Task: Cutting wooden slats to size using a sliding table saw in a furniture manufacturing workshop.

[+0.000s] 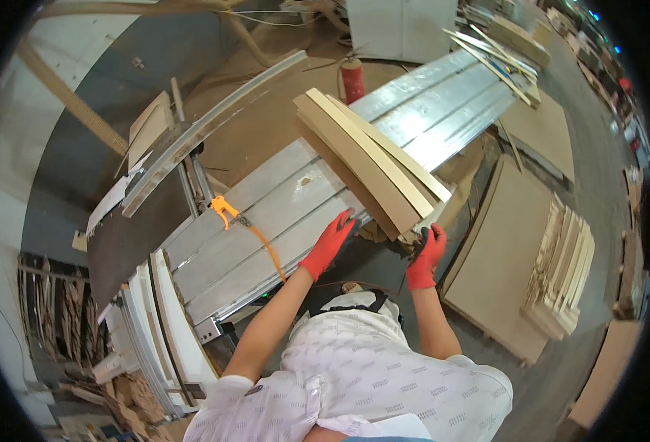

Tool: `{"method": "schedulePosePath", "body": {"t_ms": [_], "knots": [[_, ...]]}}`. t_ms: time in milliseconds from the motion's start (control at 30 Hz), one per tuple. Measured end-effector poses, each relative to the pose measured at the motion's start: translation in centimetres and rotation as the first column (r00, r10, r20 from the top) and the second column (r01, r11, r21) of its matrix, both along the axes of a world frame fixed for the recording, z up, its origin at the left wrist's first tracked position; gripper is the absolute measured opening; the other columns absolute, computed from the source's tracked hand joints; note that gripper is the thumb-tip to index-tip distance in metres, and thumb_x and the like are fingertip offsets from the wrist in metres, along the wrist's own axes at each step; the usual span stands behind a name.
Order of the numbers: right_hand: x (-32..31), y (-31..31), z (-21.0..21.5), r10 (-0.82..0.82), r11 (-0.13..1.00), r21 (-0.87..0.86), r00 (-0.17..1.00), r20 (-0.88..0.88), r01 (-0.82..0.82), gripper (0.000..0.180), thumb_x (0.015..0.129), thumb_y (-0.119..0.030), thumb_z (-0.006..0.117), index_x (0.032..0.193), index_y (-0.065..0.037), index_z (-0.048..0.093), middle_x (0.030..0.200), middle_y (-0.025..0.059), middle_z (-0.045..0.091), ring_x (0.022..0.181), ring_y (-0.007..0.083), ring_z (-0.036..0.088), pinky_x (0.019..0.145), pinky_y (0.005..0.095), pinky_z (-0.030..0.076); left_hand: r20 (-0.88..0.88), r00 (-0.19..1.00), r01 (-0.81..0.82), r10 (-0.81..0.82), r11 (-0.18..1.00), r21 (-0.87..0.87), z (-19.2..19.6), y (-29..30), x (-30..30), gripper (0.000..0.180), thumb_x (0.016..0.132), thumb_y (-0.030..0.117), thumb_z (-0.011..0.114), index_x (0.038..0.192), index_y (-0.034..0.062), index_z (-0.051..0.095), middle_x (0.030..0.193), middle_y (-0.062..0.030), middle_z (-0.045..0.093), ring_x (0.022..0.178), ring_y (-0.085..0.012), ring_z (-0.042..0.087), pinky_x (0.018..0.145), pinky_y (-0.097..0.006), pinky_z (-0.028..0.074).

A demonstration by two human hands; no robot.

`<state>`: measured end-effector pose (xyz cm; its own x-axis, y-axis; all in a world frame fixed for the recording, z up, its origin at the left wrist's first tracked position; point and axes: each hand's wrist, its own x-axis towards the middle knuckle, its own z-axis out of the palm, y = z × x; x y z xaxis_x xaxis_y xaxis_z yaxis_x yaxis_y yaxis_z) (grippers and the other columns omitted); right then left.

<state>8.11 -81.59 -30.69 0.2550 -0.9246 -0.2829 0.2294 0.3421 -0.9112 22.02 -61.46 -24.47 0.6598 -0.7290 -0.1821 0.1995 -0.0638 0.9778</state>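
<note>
A stack of long, narrow boards (pixel 365 166) lies crosswise over the grooved metal machine table (pixel 251 199), its near end jutting past the table's edge. The upper boards are fanned slightly apart. My left hand (pixel 330 245), in a red glove with dark fingertips, is beside the stack's left side near the table's edge, fingers stretched out and nothing held. At the stack's near right corner is my right hand (pixel 426 258), gloved alike. Its fingers are curled by a pale edge there; what they hold, if anything, is too small to make out.
An orange air blow gun (pixel 224 211) with a hose lies on the table, left of my hands. Thin strips (pixel 494 66) rest at its far end. To the right, a large panel (pixel 498 250) carries a pile of narrow strips (pixel 560 272). A red cylinder (pixel 352 79) stands behind the table.
</note>
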Motion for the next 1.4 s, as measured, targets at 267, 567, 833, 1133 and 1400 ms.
{"method": "schedulePosePath", "body": {"t_ms": [267, 567, 833, 1133, 1400], "knots": [[-0.7, 5.2, -3.7, 0.221, 0.965, 0.119, 0.967, 0.124, -0.236, 0.05, 0.095, -0.017, 0.06, 0.143, -0.012, 0.046, 0.107, 0.0034, 0.062, 0.085, 0.0147, 0.061, 0.073, 0.0299, 0.051, -0.277, 0.958, -0.04, 0.079, 0.989, 0.143, -5.7, -10.3, 1.9, 0.031, 0.095, 0.038, 0.066, 0.104, 0.0109, 0.054, 0.098, -0.0031, 0.061, 0.082, -0.0145, 0.061, 0.067, -0.032, 0.052], [0.9, 8.1, -2.0, 0.35, 0.847, -0.319, 0.897, -0.269, -0.426, 0.083, 0.094, -0.014, 0.059, 0.158, -0.001, 0.008, 0.136, 0.0178, 0.053, 0.117, 0.0225, 0.053, 0.098, 0.032, 0.043, -0.441, 0.874, -0.235, 0.203, 0.972, -0.02, -4.8, -10.9, 1.9, 0.027, 0.097, 0.027, 0.061, 0.107, 0.0022, 0.061, 0.1, -0.0131, 0.067, 0.089, -0.0262, 0.069, 0.073, -0.043, 0.06], [-1.8, 9.4, -0.3, 0.794, 0.593, -0.105, 0.601, -0.09, -0.799, 0.077, 0.095, -0.006, 0.053, 0.161, -0.009, 0.012, 0.116, 0.0089, 0.062, 0.099, 0.0173, 0.061, 0.086, 0.0283, 0.049, -0.296, 0.893, -0.36, 0.34, 0.933, -0.014, -6.1, -7.0, 3.3, 0.026, 0.095, 0.025, 0.066, 0.113, 0.0058, 0.067, 0.103, -0.007, 0.069, 0.091, -0.0214, 0.069, 0.079, -0.039, 0.059], [0.7, 8.9, 0.9, 0.483, 0.576, -0.439, 0.72, -0.498, -0.69, 0.014, 0.089, -0.011, 0.062, 0.1, -0.002, 0.062, 0.098, 0.0088, 0.064, 0.086, 0.0121, 0.059, 0.075, 0.0282, 0.046, -0.471, 0.794, -0.391, 0.384, 0.916, 0.088, -6.2, 3.0, -1.0, 0.041, 0.088, 0.028, 0.073, 0.12, 0.0052, 0.064, 0.102, -0.0065, 0.069, 0.087, -0.021, 0.07, 0.074, -0.037, 0.058], [5.1, 10.3, -4.5, 0.907, 0.413, -0.071, 0.402, 0.127, -0.908, 0.071, 0.092, -0.02, 0.072, 0.146, -0.008, 0.027, 0.142, 0.016, 0.043, 0.129, 0.0245, 0.046, 0.103, 0.0326, 0.042, -0.68, 0.671, -0.478, 0.297, 0.874, -0.09, -9.2, 6.5, -5.8, 0.044, 0.095, 0.031, 0.065, 0.13, 0.0061, 0.058, 0.12, -0.009, 0.067, 0.111, -0.0217, 0.064, 0.098, -0.037, 0.052]]}}
